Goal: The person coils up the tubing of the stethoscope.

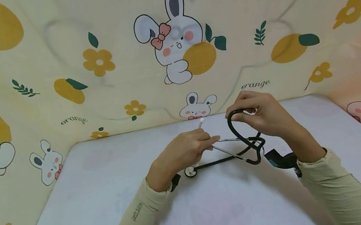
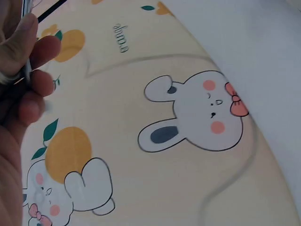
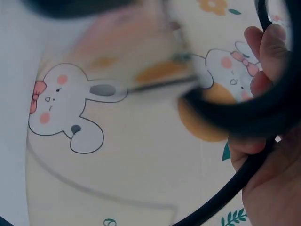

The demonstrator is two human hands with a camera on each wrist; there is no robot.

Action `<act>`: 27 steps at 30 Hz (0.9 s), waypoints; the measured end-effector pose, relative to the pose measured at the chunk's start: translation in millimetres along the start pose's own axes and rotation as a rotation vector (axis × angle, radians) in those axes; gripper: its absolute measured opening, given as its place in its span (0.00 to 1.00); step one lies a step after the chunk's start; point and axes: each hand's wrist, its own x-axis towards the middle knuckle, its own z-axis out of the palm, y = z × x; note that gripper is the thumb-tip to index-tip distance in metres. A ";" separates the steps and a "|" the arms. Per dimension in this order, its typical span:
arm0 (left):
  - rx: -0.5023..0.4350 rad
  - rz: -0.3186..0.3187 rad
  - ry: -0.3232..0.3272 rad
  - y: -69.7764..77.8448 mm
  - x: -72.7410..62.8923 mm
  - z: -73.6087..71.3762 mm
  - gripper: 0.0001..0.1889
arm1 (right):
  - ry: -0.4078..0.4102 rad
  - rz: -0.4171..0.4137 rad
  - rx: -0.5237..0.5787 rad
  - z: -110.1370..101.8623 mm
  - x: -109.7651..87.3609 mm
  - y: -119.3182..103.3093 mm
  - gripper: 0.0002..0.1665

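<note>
A stethoscope with black tubing point(image 1: 217, 161) is stretched between both hands above the white tabletop. My left hand point(image 1: 186, 149) pinches its metal ear tubes point(image 1: 227, 147), and a white eartip point(image 1: 202, 120) sticks up beyond the knuckles. The right hand point(image 1: 262, 112) is raised higher and grips a bent loop of the tubing between thumb and fingers. Below the left hand, the round chest piece point(image 1: 190, 171) sits at the tubing's end. In the right wrist view, blurred black tubing point(image 3: 211, 207) curves close to the lens, partly hiding the right fingers.
A white-covered table point(image 1: 86, 197) spreads under both hands. Behind it rises a cream cloth backdrop point(image 1: 151, 93) printed with rabbits, oranges and flowers. A dark strap point(image 1: 281, 159) hangs at the right wrist.
</note>
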 end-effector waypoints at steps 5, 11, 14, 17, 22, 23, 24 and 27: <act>-0.040 0.056 0.098 4.5 1.3 -8.7 0.15 | -0.027 -0.019 0.115 -0.3 0.3 6.6 0.15; -0.029 0.084 0.197 10.1 3.0 -12.4 0.08 | -0.059 0.078 0.160 10.0 0.3 12.2 0.10; -0.022 0.070 0.244 10.8 2.4 -11.1 0.10 | -0.072 0.145 0.153 16.8 0.6 13.2 0.08; -0.054 0.070 0.267 11.2 2.5 -9.7 0.13 | -0.108 0.144 0.183 23.2 1.3 12.7 0.07; -0.012 0.076 0.320 11.7 5.0 -10.6 0.20 | -0.152 0.078 0.275 33.8 4.5 8.5 0.06; 0.015 0.071 0.334 11.6 5.5 -11.1 0.21 | -0.148 0.090 0.287 35.8 4.9 7.2 0.06; 0.039 0.065 0.351 11.4 5.9 -11.6 0.21 | -0.137 0.111 0.289 37.7 5.1 5.9 0.06; 0.062 0.026 0.392 11.0 6.9 -13.1 0.18 | -0.091 0.178 0.262 43.4 5.3 1.6 0.06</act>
